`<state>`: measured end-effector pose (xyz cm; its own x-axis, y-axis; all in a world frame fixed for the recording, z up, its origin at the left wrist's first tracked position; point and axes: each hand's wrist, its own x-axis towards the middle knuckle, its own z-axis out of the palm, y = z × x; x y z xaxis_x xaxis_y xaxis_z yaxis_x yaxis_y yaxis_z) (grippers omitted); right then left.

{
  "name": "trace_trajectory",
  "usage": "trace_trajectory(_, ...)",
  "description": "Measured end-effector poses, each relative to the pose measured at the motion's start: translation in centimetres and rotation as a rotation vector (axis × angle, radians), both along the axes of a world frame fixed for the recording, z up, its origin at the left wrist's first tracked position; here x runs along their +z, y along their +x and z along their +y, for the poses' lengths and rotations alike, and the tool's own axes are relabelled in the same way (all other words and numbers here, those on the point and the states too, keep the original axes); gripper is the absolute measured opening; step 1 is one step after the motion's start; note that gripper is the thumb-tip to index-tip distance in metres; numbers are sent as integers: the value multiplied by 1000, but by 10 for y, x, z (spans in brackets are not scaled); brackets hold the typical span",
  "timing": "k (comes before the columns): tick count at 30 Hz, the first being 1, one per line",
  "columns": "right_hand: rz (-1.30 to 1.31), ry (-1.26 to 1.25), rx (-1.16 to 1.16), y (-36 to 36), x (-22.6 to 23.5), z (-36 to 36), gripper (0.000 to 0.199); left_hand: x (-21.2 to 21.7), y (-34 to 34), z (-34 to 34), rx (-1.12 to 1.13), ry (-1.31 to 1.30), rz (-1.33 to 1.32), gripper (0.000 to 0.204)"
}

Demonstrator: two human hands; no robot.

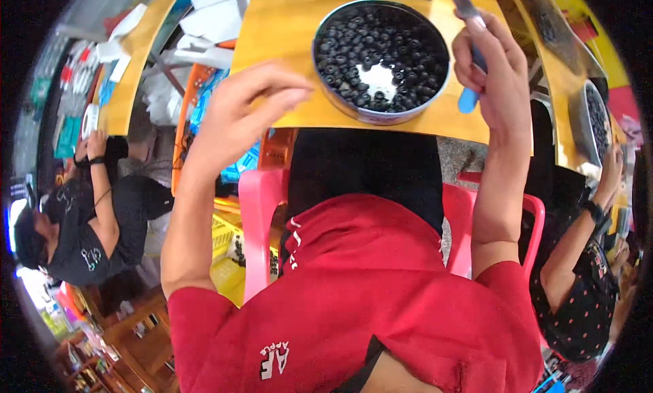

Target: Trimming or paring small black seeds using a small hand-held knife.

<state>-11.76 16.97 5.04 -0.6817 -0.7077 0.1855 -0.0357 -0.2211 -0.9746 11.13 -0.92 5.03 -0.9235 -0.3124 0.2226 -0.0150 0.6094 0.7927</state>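
Note:
A round metal tin (321, 76) stands near the table's front edge. It holds many small round black pieces (381, 39), and a bare patch of its bright bottom shows toward the near side. My right hand (493, 63), just right of the tin, is closed around a knife (468, 102) with a blue handle. Its blade points up and away from me. Left of the tin hovers my left hand (248, 107), slightly blurred, thumb and fingers stretched toward the rim. Nothing shows between them.
The yellow table (272, 25) spans the front. Beneath its left side are an orange crate (194, 87) and a yellow basket (228, 236). One co-worker (88, 223) sits at left; another (578, 277) at right is near a second container of black pieces (593, 117).

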Motion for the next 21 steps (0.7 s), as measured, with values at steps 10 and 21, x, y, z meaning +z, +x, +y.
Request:
trace_trajectory(10, 21, 4, 48, -5, -9, 0, 22, -42, -139, 3, -546, -632, -467, 14)
trace_trajectory(21, 30, 122, 83, 0, -17, -7, 29, -14, -117, 18, -94, 537, 111, 20)
